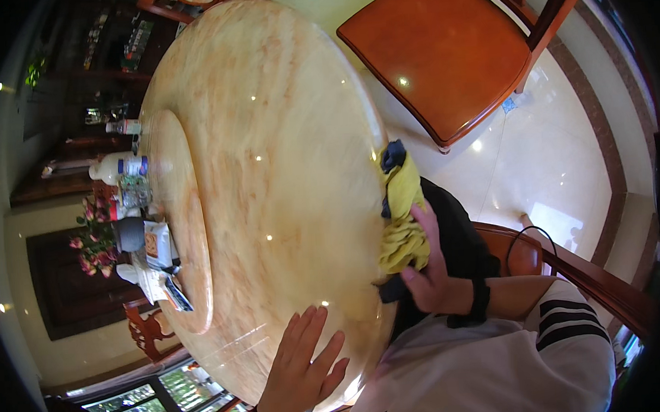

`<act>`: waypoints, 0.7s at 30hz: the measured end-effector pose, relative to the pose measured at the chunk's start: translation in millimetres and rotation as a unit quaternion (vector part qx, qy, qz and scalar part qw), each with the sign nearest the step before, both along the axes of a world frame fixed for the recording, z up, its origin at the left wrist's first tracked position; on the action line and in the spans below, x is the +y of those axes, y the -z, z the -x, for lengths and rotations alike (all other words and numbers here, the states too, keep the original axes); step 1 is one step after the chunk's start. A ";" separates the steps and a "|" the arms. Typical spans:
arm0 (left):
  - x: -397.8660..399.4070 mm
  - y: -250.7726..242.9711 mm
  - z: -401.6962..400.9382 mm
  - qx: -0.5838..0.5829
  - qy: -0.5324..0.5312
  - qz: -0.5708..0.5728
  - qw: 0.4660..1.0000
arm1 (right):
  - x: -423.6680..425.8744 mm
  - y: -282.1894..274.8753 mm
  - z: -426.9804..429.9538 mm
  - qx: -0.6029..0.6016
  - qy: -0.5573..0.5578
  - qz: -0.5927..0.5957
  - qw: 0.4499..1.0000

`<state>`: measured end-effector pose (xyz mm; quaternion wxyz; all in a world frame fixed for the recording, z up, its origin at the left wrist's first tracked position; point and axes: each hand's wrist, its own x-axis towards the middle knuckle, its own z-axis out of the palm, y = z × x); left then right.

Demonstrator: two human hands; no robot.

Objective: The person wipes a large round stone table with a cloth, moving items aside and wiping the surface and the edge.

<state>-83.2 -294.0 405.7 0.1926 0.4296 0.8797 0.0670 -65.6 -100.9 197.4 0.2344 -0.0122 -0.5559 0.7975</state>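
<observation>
My right hand [429,262] grips a bunched yellow cloth [407,202] at the near edge of a round marble table [306,185]. Dark blue fabric [393,157] shows at the cloth's far end, and more dark material pokes out below it. My left hand [307,361] holds nothing; its fingers are spread over the tabletop near the edge. Whether its palm touches the marble, I cannot tell. Black bands circle both wrists.
A raised round marble turntable [201,257] bears bottles, a grey vase [130,234] of pink flowers, a white packet [158,244] and tissues. A wooden chair [439,55] stands beyond the table's edge, with another chair [511,247] behind me. A thin black cable arches over it.
</observation>
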 end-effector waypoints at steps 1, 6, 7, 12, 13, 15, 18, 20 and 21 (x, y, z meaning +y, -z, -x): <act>8.6 2.6 10.2 0.000 0.006 0.010 1.000 | -3.3 -4.4 1.6 -0.006 0.020 -0.041 0.999; 47.2 23.3 49.3 0.007 0.033 0.018 0.999 | 5.9 -5.4 -7.6 -0.010 -0.021 -0.076 0.997; 55.3 28.9 56.1 0.011 0.027 0.017 0.999 | 3.4 -1.4 -11.1 -0.029 -0.065 -0.016 0.997; 80.4 53.3 90.3 0.019 0.056 0.037 0.998 | 13.0 -2.6 -7.9 -0.093 -0.182 0.158 0.966; 81.6 58.0 95.9 0.031 0.067 0.036 0.997 | 21.0 -7.5 -2.6 -0.103 -0.173 0.082 0.976; 77.2 72.5 105.9 0.037 0.074 0.020 0.996 | 18.6 -7.2 6.0 -0.114 -0.159 0.014 0.981; 81.5 80.7 112.6 0.044 0.075 0.004 0.996 | 4.3 -1.5 22.8 -0.089 -0.089 0.076 0.989; 80.5 85.5 110.0 0.059 0.068 0.013 0.996 | 11.8 3.9 46.9 -0.052 -0.018 0.028 0.998; 80.1 84.9 107.6 0.057 0.063 0.024 0.996 | 17.3 6.5 61.6 -0.053 -0.023 0.038 0.998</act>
